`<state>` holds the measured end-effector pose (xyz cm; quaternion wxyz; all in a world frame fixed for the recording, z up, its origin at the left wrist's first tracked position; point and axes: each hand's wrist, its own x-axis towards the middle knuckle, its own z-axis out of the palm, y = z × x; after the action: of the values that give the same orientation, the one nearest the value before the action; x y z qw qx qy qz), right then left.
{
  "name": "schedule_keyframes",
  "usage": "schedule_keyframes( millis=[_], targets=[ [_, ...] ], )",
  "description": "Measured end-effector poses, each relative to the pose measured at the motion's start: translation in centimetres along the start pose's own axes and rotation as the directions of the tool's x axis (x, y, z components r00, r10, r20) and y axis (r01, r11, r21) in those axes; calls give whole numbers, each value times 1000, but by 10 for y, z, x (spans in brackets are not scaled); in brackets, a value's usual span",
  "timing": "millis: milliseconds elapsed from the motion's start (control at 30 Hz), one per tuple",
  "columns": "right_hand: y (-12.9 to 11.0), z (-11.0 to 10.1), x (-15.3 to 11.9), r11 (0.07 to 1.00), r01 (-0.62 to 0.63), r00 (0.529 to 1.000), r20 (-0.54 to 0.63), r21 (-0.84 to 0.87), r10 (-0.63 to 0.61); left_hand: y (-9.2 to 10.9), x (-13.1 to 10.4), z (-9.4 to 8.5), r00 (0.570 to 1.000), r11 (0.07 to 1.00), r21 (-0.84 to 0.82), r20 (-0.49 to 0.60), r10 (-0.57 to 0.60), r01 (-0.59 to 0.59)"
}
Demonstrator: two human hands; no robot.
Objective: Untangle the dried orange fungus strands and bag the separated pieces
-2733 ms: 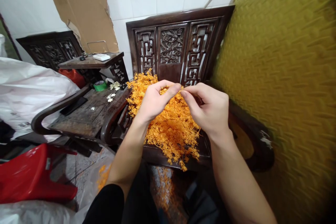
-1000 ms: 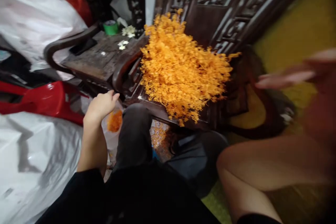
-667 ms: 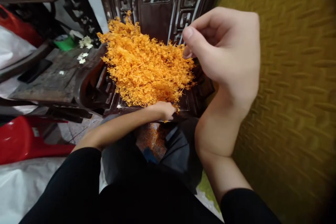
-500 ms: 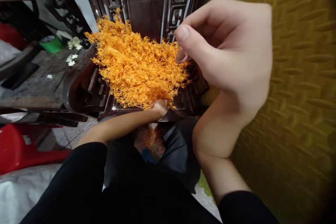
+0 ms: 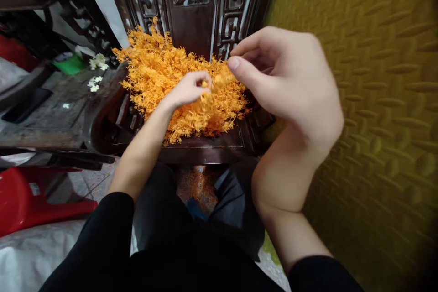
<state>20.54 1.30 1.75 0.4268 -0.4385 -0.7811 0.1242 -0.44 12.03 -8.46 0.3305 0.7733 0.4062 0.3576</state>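
Observation:
A large heap of orange plastic-looking flower sprigs lies on the seat of a dark carved wooden chair. Over the front of the heap, my left hand is closed, thumb and fingers curled round an orange flower sprig that is blurred by motion. To its right and nearer the camera, my right hand is raised with thumb and forefinger pinched together. Orange strands show right behind those fingertips; whether any lies in the pinch I cannot tell.
The chair's carved back rises behind the heap. A dark wooden surface at left bears a green container and small white flowers. A red plastic stool stands lower left. A yellow-olive patterned surface fills the right side.
My left hand has risen from the front edge of the heap toward my right hand, bringing up an orange flower sprig. My right hand has dropped slightly and stays pinched.

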Motion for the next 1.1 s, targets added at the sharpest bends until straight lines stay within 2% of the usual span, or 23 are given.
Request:
schedule_keyframes(
  millis=[100, 200, 267, 367, 467, 600, 733, 800, 900, 1000, 1100],
  targets=[
    [11, 17, 7, 996, 54, 997, 66, -75, -49, 14, 15, -30, 962, 987, -156, -272, -3, -41],
    [27, 53, 16, 996, 76, 992, 108, -55, -70, 28, 20, -44, 911, 979, -184, -413, 3, -86],
    [36, 84, 24, 998, 65, 991, 116, 9, -65, 35, 16, -46, 900, 976, -183, -434, 29, -120],
    [47, 127, 35, 994, 11, 998, 66, 113, -19, 43, 4, -43, 915, 982, -147, -399, 53, -121],
    [58, 145, 44, 985, -41, 998, -42, 167, 49, 45, -10, -42, 926, 989, -102, -373, 62, -107],
    [71, 138, 55, 977, -13, 979, -196, 213, 55, 31, -26, -42, 942, 994, -34, -322, 90, -107],
    [85, 135, 62, 934, -18, 957, -264, 358, 120, 2, -37, -33, 989, 991, 118, -130, 75, -60],
    [92, 135, 63, 887, -60, 952, -241, 458, 188, -12, -39, -29, 997, 990, 133, -53, 52, -45],
    [96, 124, 62, 790, -152, 953, -123, 594, 276, -27, -42, -25, 1000, 988, 154, 28, 12, -16],
    [94, 97, 56, 711, -223, 953, -6, 667, 304, -35, -43, -21, 994, 962, 272, 110, 6, -36],
    [88, 69, 50, 732, -201, 965, 4, 652, 261, -41, -43, -14, 985, 916, 398, 172, -13, -58]
  ],
)
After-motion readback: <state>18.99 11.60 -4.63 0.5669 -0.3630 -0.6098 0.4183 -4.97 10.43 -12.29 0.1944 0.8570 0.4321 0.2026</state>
